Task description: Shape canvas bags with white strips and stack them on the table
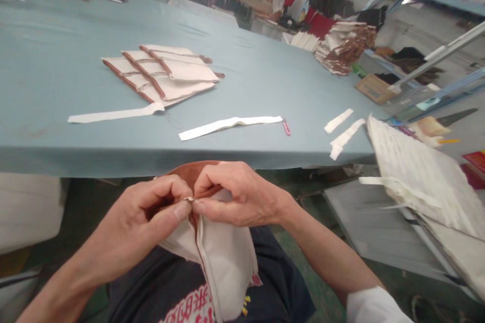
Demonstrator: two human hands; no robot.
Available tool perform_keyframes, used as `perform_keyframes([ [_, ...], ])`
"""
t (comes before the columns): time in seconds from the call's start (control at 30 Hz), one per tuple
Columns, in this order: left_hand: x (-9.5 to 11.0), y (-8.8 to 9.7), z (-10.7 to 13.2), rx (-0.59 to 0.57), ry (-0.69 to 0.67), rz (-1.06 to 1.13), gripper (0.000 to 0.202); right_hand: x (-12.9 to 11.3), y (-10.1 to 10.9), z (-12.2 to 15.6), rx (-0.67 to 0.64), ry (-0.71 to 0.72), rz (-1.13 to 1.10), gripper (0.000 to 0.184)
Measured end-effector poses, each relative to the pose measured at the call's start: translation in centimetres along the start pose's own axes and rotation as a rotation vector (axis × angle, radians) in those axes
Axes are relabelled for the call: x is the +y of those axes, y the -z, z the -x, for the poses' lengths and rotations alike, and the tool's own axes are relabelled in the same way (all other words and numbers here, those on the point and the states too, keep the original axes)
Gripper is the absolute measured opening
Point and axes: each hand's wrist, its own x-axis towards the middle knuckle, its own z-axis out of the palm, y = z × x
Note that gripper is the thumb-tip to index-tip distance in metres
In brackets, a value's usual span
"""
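Note:
A cream fabric pouch with a brown zipper edge lies in my lap below the table's front edge. My left hand pinches the zipper end between thumb and forefinger. My right hand is closed on the same spot from the other side, fingertips meeting the left hand's at a small metal zipper piece. Both hands grip the pouch.
The blue-grey table holds a fanned stack of similar cream pouches, long white fabric strips, short strips and a small pink tool. A pile of cream fabric lies at right; more stacks behind.

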Motion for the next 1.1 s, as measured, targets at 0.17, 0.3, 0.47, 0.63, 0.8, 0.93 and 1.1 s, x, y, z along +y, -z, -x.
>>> perform_keyframes([
  [0.17, 0.1, 0.0, 0.1, 0.019, -0.151, -0.179, 0.028, -1.3, 0.9, 0.3, -0.039, -0.067, 0.063, 0.009],
  [0.3, 0.2, 0.0, 0.3, 0.014, -0.240, -0.273, 0.026, -1.8, 0.9, 0.6, -0.015, -0.088, 0.155, 0.005],
  [0.47, -0.4, -0.4, 1.1, 0.039, -0.260, -0.292, 0.023, -1.6, 0.8, 0.6, 0.026, 0.047, 0.265, 0.008],
  [0.63, -1.0, -0.8, 1.2, 0.082, -0.215, -0.192, 0.024, -1.3, 0.6, 0.6, 0.098, 0.236, 0.414, 0.019],
  [0.8, -0.5, -0.8, 0.7, 0.110, -0.142, -0.145, 0.026, -1.1, 0.2, 0.6, 0.145, 0.282, 0.601, 0.025],
  [0.93, 0.7, -0.9, 0.2, 0.137, -0.133, -0.161, 0.026, -1.5, 0.3, 0.7, 0.132, 0.292, 0.763, 0.037],
  [1.1, 1.1, -0.9, -0.2, 0.121, -0.179, -0.199, 0.027, -2.2, 0.4, 0.7, 0.046, 0.213, 0.841, 0.032],
])
